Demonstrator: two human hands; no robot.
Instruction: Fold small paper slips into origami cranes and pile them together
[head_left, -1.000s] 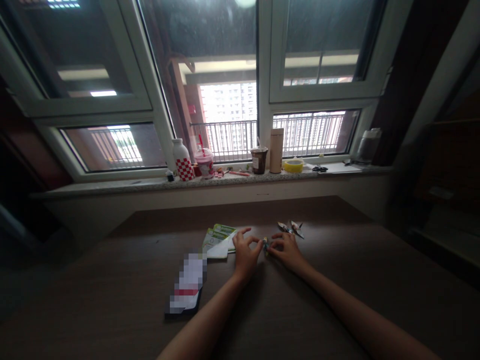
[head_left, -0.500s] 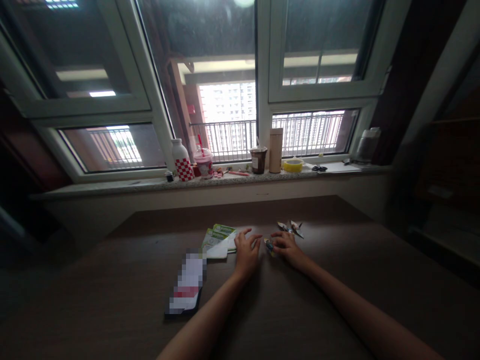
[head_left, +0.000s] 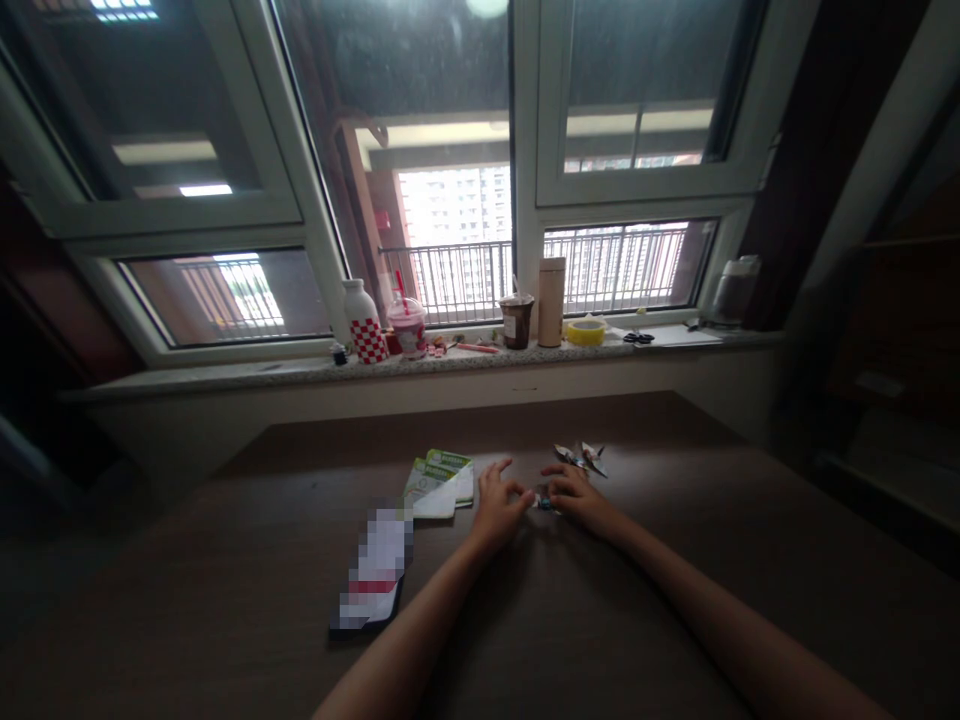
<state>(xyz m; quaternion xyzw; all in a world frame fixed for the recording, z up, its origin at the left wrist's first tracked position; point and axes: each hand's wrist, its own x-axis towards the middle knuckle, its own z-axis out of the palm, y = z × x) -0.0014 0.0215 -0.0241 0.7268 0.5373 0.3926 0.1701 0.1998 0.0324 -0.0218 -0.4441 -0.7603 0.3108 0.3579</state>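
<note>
Brown tabletop (head_left: 225, 570); far window (head_left: 450, 180) above sill (head_left: 300, 374). Small folded paper (head_left: 545, 503) between our left hand (head_left: 499, 506) and right hand (head_left: 586, 500), long axis left-right; fingers at both ends, whether pinching we cannot tell.

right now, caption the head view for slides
Left hand and right hand at a small colourful piece, brown table beneath.

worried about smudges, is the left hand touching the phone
Apart: in the head view, a strip of tabletop shows between the left hand and the phone.
</note>
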